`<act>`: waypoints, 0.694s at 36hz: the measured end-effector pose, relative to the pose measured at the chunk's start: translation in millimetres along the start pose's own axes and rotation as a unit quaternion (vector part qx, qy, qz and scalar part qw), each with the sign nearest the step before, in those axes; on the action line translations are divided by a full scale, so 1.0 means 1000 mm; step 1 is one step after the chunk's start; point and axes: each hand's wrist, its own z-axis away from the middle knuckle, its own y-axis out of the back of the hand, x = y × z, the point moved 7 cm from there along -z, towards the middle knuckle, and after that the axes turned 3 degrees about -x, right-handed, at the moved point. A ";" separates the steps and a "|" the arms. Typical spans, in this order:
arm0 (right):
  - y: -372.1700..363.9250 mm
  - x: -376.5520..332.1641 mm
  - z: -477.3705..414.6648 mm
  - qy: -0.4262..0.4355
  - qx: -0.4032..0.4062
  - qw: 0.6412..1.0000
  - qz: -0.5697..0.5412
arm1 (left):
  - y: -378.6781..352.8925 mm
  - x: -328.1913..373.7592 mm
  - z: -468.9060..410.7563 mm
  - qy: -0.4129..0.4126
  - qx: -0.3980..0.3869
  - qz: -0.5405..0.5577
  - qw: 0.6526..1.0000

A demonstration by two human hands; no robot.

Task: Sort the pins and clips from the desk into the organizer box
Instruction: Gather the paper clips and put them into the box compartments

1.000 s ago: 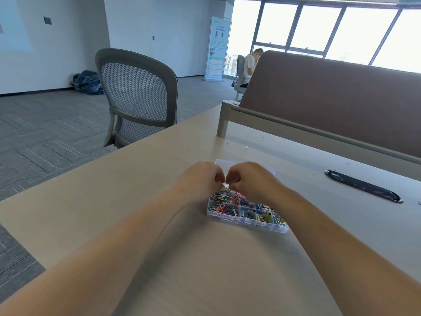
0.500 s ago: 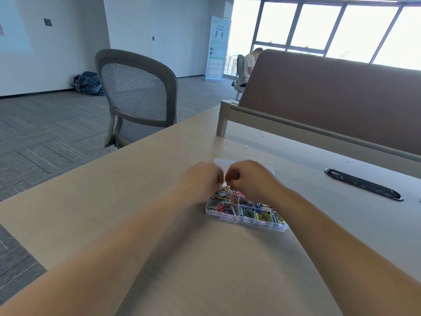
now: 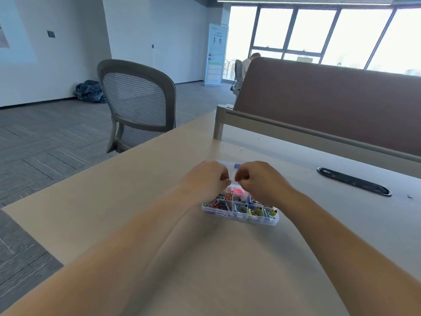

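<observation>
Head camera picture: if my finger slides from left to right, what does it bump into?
Grey chair → left hand → right hand → black desk slot.

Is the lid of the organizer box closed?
No, the lid lies open on the desk beyond the organizer box, whose compartments show colourful clips.

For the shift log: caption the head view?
Left hand and right hand, fingers curled, close together over the far side of a clear organizer box of coloured clips on a desk.
</observation>
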 end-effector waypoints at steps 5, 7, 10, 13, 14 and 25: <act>0.024 0.021 0.044 -0.023 -0.004 1.000 0.007 | -0.003 0.048 0.015 -0.020 -0.018 0.019 0.999; 0.034 0.035 0.066 -0.038 -0.003 0.999 0.007 | -0.006 0.071 0.020 -0.034 -0.027 0.022 0.999; 0.048 0.060 0.102 -0.064 -0.002 0.998 0.008 | -0.014 0.109 0.028 -0.055 -0.041 0.026 0.997; 0.061 0.084 0.138 -0.085 0.000 0.996 0.018 | -0.029 0.148 0.037 -0.087 -0.056 0.032 0.994; 0.065 0.092 0.150 -0.093 -0.001 0.995 0.022 | -0.032 0.162 0.041 -0.096 -0.062 0.032 0.993; 0.083 0.178 0.266 -0.192 -0.059 0.978 0.049 | -0.104 0.273 0.065 -0.151 -0.165 0.002 0.975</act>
